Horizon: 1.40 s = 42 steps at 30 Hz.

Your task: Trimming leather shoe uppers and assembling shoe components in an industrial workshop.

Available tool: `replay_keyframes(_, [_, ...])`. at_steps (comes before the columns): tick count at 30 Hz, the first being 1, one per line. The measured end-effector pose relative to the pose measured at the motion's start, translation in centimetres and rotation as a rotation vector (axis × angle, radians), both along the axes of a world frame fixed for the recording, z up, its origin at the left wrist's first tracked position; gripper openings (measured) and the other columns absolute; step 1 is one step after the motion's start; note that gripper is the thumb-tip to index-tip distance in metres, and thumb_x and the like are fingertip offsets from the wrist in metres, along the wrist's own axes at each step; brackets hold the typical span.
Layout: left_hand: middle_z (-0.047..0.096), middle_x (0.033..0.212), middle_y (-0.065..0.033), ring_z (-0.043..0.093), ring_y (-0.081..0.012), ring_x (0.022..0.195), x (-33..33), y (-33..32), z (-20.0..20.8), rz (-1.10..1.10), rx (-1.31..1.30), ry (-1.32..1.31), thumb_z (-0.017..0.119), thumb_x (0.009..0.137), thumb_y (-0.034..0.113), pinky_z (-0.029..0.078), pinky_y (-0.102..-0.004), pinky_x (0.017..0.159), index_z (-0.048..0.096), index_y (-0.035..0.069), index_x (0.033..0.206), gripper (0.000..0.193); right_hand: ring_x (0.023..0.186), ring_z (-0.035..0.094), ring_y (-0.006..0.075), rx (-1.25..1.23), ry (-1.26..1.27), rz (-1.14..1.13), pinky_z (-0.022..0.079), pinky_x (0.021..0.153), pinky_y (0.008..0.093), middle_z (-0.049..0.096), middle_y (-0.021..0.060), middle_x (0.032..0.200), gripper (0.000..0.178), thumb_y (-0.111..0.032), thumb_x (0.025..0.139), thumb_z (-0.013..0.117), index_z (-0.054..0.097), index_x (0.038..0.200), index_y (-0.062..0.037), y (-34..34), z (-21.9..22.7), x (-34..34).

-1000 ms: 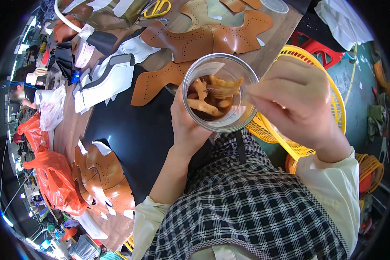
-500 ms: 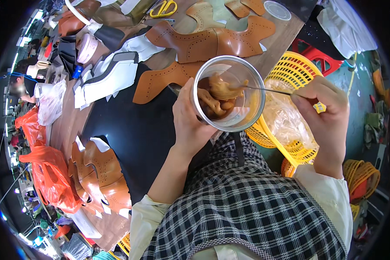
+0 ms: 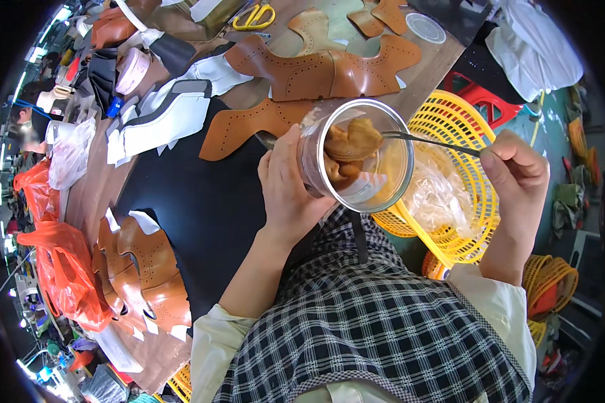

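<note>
My left hand (image 3: 287,185) is wrapped round a clear round jar (image 3: 408,158) with a silvery rim, tilted so that its mouth faces me. Inside are glossy brown food pieces (image 3: 343,168), whose kind I cannot make out. Between the thumb and fingers of my right hand (image 3: 517,171) is the handle of a slim metal fork (image 3: 440,142). The fork's head reaches into the jar's mouth and touches a larger tan-brown piece (image 3: 363,138) near the opening.
Punched brown leather shoe pieces (image 3: 333,70) lie on the table beyond the jar, with yellow scissors (image 3: 254,17) at the back. A yellow basket (image 3: 450,107) holding clear plastic stands right. Red bags (image 3: 67,275) and more leather pieces (image 3: 144,269) are at left.
My right hand has drawn slightly right and down with the fork. The large food piece has risen toward the jar's mouth, and the jar has tilted a little more.
</note>
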<state>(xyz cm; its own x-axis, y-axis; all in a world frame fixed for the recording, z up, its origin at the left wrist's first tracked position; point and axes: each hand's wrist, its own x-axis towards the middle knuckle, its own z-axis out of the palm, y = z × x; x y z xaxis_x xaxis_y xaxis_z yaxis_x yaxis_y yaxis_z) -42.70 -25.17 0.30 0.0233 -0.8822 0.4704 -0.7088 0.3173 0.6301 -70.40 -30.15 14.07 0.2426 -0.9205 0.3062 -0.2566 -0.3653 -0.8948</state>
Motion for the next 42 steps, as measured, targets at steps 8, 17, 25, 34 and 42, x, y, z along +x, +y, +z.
replay_keyframes(8, [0.048,0.13,-0.0168,0.047,-0.0307,0.121,-0.2,0.1,0.2,0.061,-0.053,-0.111,0.09,0.046,0.027,0.031,-0.0453,0.1,0.033,0.0,0.137,0.11,0.067,0.047,0.0041,0.152,-0.14,0.041,0.036,0.061,0.0195,0.056,-0.0015,0.073,0.006,0.003,0.082,0.065,0.061,0.078,0.0026,-0.3,-0.6,-1.3])
replay_keyframes(17, [0.048,0.132,-0.0184,0.048,-0.0314,0.121,-0.3,0.0,0.1,0.087,-0.082,-0.129,0.09,0.051,0.034,0.032,-0.0465,0.1,0.032,0.0,0.136,0.108,0.064,0.046,0.0032,0.255,-0.169,-0.013,0.034,0.059,0.0195,0.056,-0.0032,0.069,0.007,-0.005,0.081,0.067,0.064,0.08,0.001,-1.4,-2.7,-2.2])
replay_keyframes(25, [0.045,0.134,-0.0186,0.046,-0.0322,0.123,-0.3,0.1,0.0,0.091,-0.051,-0.149,0.09,0.05,0.034,0.032,-0.0477,0.1,0.031,0.0,0.136,0.109,0.058,0.041,0.0047,0.374,-0.262,0.005,0.03,0.054,0.0203,0.054,-0.0027,0.067,0.01,-0.009,0.083,0.067,0.064,0.082,0.0004,-2.0,-3.6,-2.4])
replay_keyframes(34, [0.047,0.131,-0.0168,0.048,-0.032,0.12,-0.2,0.2,0.1,0.066,0.015,-0.047,0.09,0.05,0.034,0.032,-0.0463,0.1,0.032,0.001,0.136,0.109,0.057,0.04,0.007,0.652,-0.557,0.049,0.031,0.053,0.0213,0.049,-0.0015,0.066,0.009,-0.012,0.085,0.064,0.061,0.083,-0.0034,-2.3,-5.3,-2.3])
replay_keyframes(42, [0.061,0.106,-0.0155,0.061,-0.0336,0.095,-0.2,-0.5,0.6,0.036,0.019,0.177,0.092,0.049,0.031,0.047,-0.0435,0.082,0.041,-0.001,0.129,0.1,0.057,0.038,0.0101,0.875,-0.875,0.302,0.028,0.052,0.0243,0.043,-0.001,0.063,0.02,-0.021,0.084,0.068,0.057,0.078,-0.0055,-0.9,-6.9,-0.3])
